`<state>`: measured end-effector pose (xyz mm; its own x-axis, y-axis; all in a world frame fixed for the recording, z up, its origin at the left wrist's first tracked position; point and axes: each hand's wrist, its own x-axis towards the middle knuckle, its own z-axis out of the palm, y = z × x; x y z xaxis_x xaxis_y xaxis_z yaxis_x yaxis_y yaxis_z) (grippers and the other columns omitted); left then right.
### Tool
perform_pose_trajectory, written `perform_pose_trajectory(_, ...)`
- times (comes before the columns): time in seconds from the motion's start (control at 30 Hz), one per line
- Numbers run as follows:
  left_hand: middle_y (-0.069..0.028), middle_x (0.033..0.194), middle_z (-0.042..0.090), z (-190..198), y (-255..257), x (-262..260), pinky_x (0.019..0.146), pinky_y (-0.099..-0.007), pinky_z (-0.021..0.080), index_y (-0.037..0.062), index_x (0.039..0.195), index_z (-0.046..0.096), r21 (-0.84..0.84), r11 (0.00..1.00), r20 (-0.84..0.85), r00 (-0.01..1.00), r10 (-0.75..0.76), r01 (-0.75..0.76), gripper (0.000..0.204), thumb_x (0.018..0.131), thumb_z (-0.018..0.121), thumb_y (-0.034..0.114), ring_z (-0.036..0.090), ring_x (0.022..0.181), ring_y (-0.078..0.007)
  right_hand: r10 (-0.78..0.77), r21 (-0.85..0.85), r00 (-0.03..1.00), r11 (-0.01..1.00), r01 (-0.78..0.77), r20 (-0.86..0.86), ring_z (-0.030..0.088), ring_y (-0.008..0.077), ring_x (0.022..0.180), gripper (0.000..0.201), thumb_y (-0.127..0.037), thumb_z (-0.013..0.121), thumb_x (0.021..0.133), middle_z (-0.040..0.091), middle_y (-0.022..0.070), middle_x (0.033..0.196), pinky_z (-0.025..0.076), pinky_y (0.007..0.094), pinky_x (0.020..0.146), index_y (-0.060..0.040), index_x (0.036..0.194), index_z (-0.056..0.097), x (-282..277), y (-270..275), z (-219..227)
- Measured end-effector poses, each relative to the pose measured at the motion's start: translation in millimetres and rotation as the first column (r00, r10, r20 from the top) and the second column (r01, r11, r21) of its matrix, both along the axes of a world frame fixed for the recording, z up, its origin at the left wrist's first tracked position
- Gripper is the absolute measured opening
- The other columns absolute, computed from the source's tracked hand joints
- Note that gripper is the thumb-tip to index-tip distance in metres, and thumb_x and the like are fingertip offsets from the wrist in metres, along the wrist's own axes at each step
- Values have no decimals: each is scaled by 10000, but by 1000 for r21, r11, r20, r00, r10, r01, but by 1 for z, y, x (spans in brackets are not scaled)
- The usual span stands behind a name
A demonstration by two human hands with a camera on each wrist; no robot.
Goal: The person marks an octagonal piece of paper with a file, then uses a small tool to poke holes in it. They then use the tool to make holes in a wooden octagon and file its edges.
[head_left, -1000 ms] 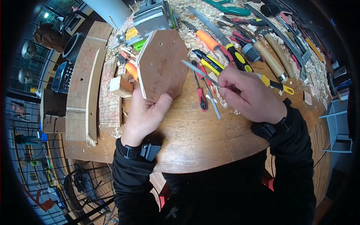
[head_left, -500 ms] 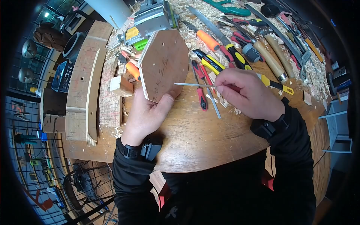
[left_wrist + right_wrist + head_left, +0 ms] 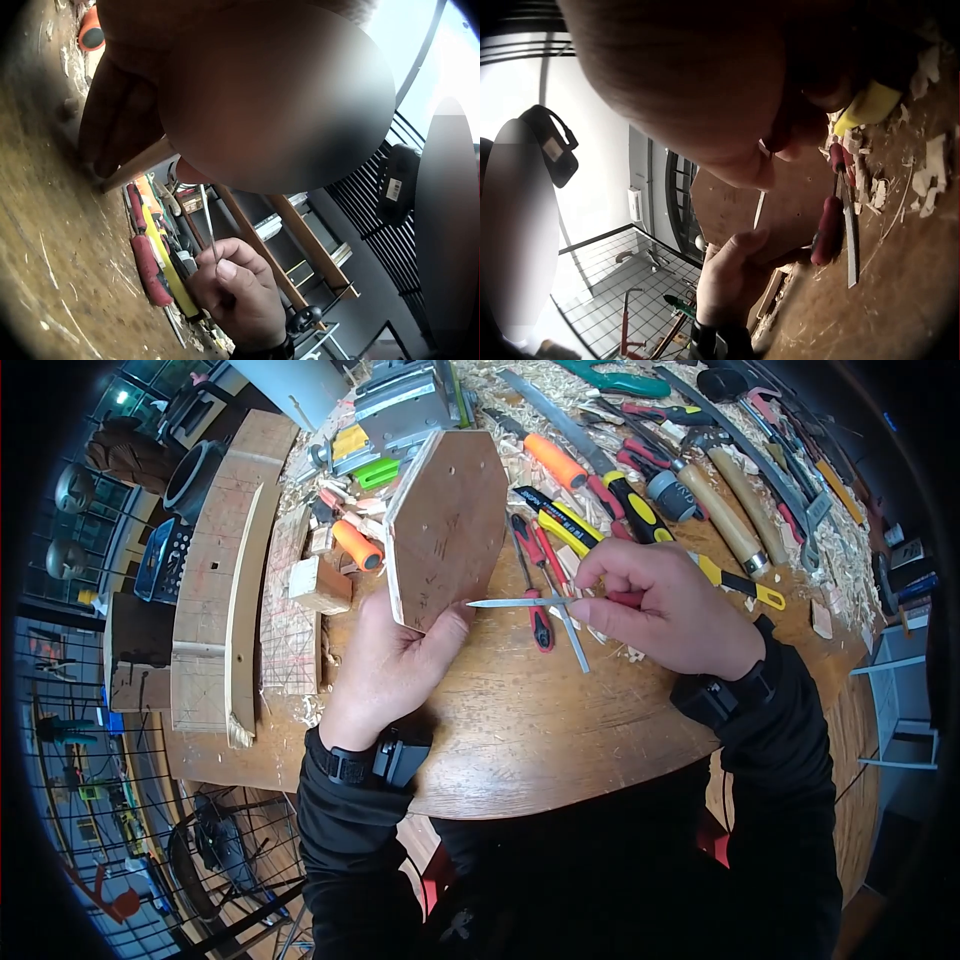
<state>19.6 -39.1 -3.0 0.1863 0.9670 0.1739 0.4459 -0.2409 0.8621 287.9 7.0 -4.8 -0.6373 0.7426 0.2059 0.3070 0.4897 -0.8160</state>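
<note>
My left hand (image 3: pixel 395 660) grips an eight-sided plywood board (image 3: pixel 450 525) by its lower edge, thumb on the near face and fingers behind it. The board stands upright, with small holes and pencil marks on its face. My right hand (image 3: pixel 665 605) pinches a slim, pointed metal file (image 3: pixel 510 602) between thumb and curled fingers, a bit of red handle showing in the palm. The file lies level, its tip right by the left thumb at the board's lower right edge. In the right wrist view, the file (image 3: pixel 760 210) overlaps the board's face (image 3: pixel 727 202).
Red-handled files (image 3: pixel 541 625) lie just beyond the hands, beside a yellow utility knife (image 3: pixel 565 530). Behind are a vise (image 3: pixel 405 410), several more tools and wood shavings. At left are a small wood block (image 3: pixel 320 584) and curved wooden pieces (image 3: pixel 245 620).
The file has swung down from pointing up and left to lying level, its tip now near the left thumb. The board has turned slightly and shifted a little to the right.
</note>
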Motion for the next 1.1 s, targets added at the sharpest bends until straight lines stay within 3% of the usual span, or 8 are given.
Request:
perform_pose_trajectory(0.23,-120,857,671,5,-1,2,674,-301,492,-45,1048,628,31,999,-81,997,-22,24,227,886,624,114,596,747,-144,-19,-87,998,996,14,-56,413,28,578,142,1,628,864,467,-37,697,342,211,512,-24,996,583,2,-1,-3)
perform_pose_trajectory(0.3,-137,837,669,8,-2,1,670,-299,492,-53,1049,622,-53,998,-102,994,-28,23,244,880,631,121,601,724,-153,-13,-100,997,995,5,-80,434,21,608,162,23,616,855,480,-37,734,362,198,532,-20,1007,581,1,0,-6)
perform_pose_trajectory(0.43,-150,814,664,12,-2,1,668,-302,495,-56,1095,615,-120,992,-148,987,-64,47,283,874,631,120,613,701,-174,-33,-14,995,999,32,-93,483,25,716,152,19,638,854,513,-26,803,404,182,627,-16,992,586,2,1,-6)
perform_pose_trajectory(0.57,-153,827,661,14,-3,6,693,-320,511,-33,1150,586,-33,995,-196,976,-97,92,309,858,609,65,656,733,-222,-38,-8,995,999,37,-91,495,31,777,126,4,653,868,542,-20,840,411,182,673,-16,976,593,1,1,-7)
perform_pose_trajectory(0.7,-155,847,659,17,-3,6,732,-347,522,-15,1142,568,-64,993,-142,984,-103,95,297,845,576,10,678,777,-252,-31,-44,995,999,27,-93,496,31,764,117,-6,653,880,547,-19,838,411,181,669,-16,979,592,1,2,-8)
perform_pose_trajectory(0.8,-162,845,652,13,-2,2,744,-357,517,-15,1150,569,-51,993,-144,983,-115,108,301,850,571,12,675,793,-264,-32,44,987,998,39,-156,516,130,628,100,-41,646,857,546,42,707,431,275,592,4,919,581,-1,2,-9)
perform_pose_trajectory(0.87,-166,846,651,14,-2,3,747,-356,515,-14,1157,567,-48,994,-159,981,-108,101,306,852,573,17,675,801,-266,-20,-25,996,1000,18,-84,501,29,753,103,-16,648,890,550,-18,830,415,181,659,-10,974,588,1,1,-7)
perform_pose_trajectory(1.1,-182,858,652,13,-2,3,746,-357,511,-12,1163,568,-28,996,-149,985,-89,86,311,855,579,28,670,800,-276,-1,-53,1000,999,2,9,493,31,732,106,-26,657,884,542,-13,821,404,189,628,-18,965,587,1,3,-6)
